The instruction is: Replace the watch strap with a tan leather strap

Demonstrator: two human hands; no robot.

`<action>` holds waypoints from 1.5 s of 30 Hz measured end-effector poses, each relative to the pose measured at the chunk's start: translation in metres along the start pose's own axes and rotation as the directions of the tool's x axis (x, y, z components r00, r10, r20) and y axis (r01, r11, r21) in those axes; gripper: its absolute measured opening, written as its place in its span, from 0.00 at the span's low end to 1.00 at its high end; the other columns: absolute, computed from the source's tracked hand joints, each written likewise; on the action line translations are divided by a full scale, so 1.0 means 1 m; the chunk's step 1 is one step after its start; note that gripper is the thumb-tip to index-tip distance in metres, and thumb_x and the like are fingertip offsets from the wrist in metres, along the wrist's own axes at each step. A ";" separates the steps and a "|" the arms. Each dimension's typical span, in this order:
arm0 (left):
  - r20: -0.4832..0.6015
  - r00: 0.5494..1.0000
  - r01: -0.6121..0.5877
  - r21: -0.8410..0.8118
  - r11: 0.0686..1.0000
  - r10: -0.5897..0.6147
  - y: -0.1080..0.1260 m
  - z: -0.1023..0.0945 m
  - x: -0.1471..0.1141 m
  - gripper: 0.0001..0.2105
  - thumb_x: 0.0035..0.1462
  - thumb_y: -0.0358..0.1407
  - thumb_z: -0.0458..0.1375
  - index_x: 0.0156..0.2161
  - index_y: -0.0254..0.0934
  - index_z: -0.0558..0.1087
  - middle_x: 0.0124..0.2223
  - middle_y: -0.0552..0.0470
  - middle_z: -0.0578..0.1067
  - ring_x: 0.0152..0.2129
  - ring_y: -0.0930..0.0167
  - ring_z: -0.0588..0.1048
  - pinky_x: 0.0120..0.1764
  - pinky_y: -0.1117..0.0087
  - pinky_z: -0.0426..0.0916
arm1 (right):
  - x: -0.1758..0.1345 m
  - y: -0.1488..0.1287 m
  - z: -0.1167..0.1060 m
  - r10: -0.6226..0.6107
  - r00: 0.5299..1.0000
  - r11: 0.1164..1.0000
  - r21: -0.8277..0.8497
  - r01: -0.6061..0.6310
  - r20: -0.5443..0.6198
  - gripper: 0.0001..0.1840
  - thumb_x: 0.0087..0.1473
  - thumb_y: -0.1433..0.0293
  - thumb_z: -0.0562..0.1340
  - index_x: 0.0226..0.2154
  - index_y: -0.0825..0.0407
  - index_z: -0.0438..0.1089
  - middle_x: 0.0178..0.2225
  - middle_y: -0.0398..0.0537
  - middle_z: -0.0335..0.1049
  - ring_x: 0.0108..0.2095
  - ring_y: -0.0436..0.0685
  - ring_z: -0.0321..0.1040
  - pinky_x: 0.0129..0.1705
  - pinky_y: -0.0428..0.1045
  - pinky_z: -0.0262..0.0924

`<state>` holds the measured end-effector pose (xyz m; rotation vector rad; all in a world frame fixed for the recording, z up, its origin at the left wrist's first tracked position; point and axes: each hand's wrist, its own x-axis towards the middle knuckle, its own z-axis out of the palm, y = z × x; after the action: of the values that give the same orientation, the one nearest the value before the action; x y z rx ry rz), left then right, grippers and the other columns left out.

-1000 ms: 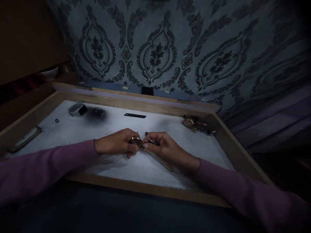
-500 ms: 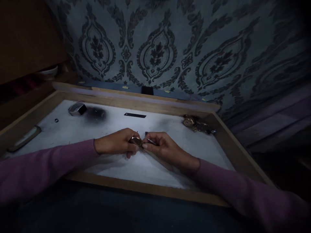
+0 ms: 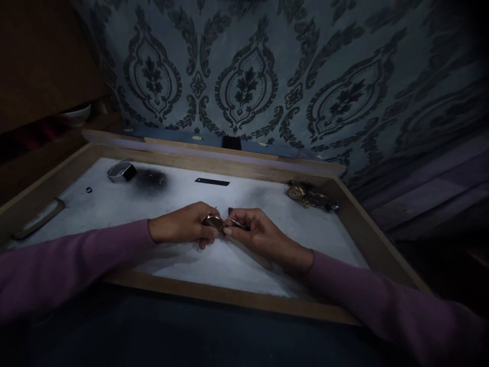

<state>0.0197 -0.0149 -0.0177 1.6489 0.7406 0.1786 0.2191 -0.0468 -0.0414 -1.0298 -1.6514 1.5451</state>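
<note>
Grasping a round, rose-gold metal watch (image 3: 216,221) between thumb and curled fingers, the left hand (image 3: 185,224) kept its wrist low, purple knit sleeve (image 3: 95,248) behind. Right hand (image 3: 263,235) came in from the other side, gripping a thin, silvery metal tool (image 3: 237,223), thumb and fingertips at the watch's near-right edge; exact contact was too small to tell. Watch sat between both hands, over the middle of a wide, shallow, light-brown wooden tray (image 3: 237,297) with a white bottom. Beneath the right hand, a long, narrow, beige bar (image 3: 252,253) lay slantwise, partly hidden. Beyond the hands, a flat, black, oblong strip (image 3: 212,182) lay near the back wall. Left side: a silver-banded watch with a black square face (image 3: 123,172) beside a dark smudge (image 3: 151,181), a tiny black C-shaped piece (image 3: 89,190), and an oval, grey-brown rimmed object (image 3: 40,219) by the left wall. Far right corner: a heap of gold-toned metal watches (image 3: 297,192). Blue-grey, dark-patterned wallpaper (image 3: 246,86) rose behind.
</note>
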 end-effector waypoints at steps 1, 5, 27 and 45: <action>0.000 1.000 -0.001 0.003 1.000 0.001 0.000 0.000 0.000 0.02 0.52 0.31 0.55 0.30 0.34 0.67 0.22 0.57 0.70 0.19 0.76 0.69 0.24 0.74 0.60 | 0.000 -0.001 0.000 -0.001 1.000 1.000 0.005 0.001 0.000 0.11 0.50 0.65 0.68 0.25 0.53 0.68 0.26 0.42 0.71 0.29 0.50 0.65 0.34 0.48 0.59; -0.004 1.000 -0.015 0.000 1.000 0.015 0.000 0.000 0.000 0.03 0.52 0.30 0.55 0.28 0.35 0.66 0.21 0.59 0.68 0.19 0.77 0.69 0.24 0.75 0.60 | -0.001 -0.004 -0.001 0.022 1.000 1.000 -0.001 -0.022 -0.022 0.10 0.52 0.65 0.66 0.26 0.53 0.69 0.26 0.42 0.71 0.30 0.50 0.65 0.35 0.48 0.60; -0.042 0.998 -0.046 -0.074 0.996 0.043 -0.002 0.002 0.002 0.04 0.51 0.32 0.57 0.29 0.35 0.66 0.22 0.58 0.69 0.19 0.77 0.68 0.24 0.75 0.63 | 0.000 -0.010 -0.001 0.008 0.999 1.000 -0.014 -0.008 -0.044 0.09 0.51 0.67 0.66 0.26 0.53 0.67 0.25 0.42 0.69 0.28 0.50 0.63 0.33 0.47 0.57; -0.049 0.998 -0.047 -0.029 0.998 0.046 0.003 0.001 0.000 0.03 0.51 0.32 0.56 0.29 0.34 0.66 0.24 0.58 0.70 0.20 0.77 0.69 0.26 0.75 0.64 | 0.000 -0.008 -0.002 0.000 0.998 0.999 -0.045 -0.002 -0.058 0.09 0.53 0.66 0.65 0.26 0.53 0.68 0.25 0.42 0.69 0.28 0.50 0.63 0.33 0.47 0.57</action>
<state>0.0216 -0.0158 -0.0156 1.6384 0.7332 0.2623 0.2203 -0.0455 -0.0335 -1.0891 -1.6527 1.4712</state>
